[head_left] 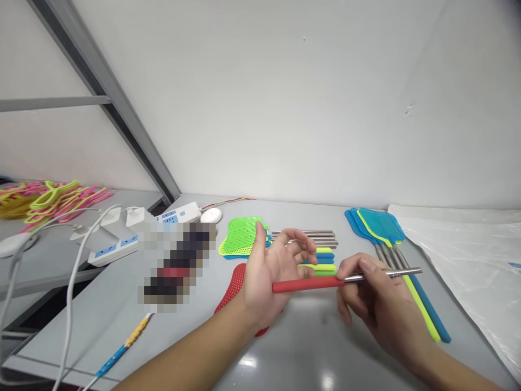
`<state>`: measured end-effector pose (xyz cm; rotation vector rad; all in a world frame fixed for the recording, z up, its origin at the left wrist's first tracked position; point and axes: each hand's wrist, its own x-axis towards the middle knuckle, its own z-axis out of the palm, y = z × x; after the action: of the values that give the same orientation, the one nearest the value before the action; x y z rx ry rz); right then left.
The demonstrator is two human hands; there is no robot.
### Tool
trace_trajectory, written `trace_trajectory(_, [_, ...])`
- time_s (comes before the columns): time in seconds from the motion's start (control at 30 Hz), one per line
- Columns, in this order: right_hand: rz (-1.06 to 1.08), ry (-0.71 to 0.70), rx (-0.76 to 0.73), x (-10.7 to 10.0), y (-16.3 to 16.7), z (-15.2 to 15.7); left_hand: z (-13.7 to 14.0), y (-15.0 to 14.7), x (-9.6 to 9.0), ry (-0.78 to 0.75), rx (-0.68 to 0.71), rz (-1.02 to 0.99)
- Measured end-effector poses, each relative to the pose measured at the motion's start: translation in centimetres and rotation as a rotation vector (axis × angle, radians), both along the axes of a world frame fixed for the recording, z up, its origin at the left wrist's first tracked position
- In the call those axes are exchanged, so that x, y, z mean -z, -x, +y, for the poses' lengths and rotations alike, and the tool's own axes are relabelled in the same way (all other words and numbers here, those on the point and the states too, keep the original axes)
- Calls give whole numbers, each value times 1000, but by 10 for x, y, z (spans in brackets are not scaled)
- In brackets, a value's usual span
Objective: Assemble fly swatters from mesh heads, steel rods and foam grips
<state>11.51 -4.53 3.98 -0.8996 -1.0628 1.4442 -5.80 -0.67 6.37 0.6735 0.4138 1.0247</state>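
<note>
So the main thing here is a fly swatter handle (325,281), red grip on one end and a bare metal rod on the other, held roughly level just above the grey table (309,347) and pretty much in the middle of the view. The right hand (374,304) has it pinched on the metal part, right where the red sleeve stops, thumb on top and fingers curled underneath, with the rod's tip poking out past the knuckles to the right. The left hand (271,277) is open, palm turned up-ish with fingers loosely spread, and the red end lies across its palm, so it's more cradling than clamping. Under that wrist there's a red swatter head (233,287) lying flat on the table, mostly covered by the arm. Just behind the hands sits a pile of green and blue swatter heads (243,237), then a little stack of spare metal rods (313,237) and some green and blue grips (323,263) next to them. Off to the right, a few finished blue and green swatters (378,225) lie side by side with handles pointing toward the camera, and a clear plastic sheet (468,255) beyond that. Left side has white power strips (122,241) with cables, and a heap of pink and yellow plastic pieces (52,198) on the far table.
</note>
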Motion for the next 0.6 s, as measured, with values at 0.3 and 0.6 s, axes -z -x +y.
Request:
trace_trajectory(0.3, [-121, -116, 87, -5, -3, -10, 7, 9, -5, 37, 123, -84])
trace_trajectory(0.6, [-413, -402, -10, 1, -2, -25, 5, 7, 2, 6, -10, -5])
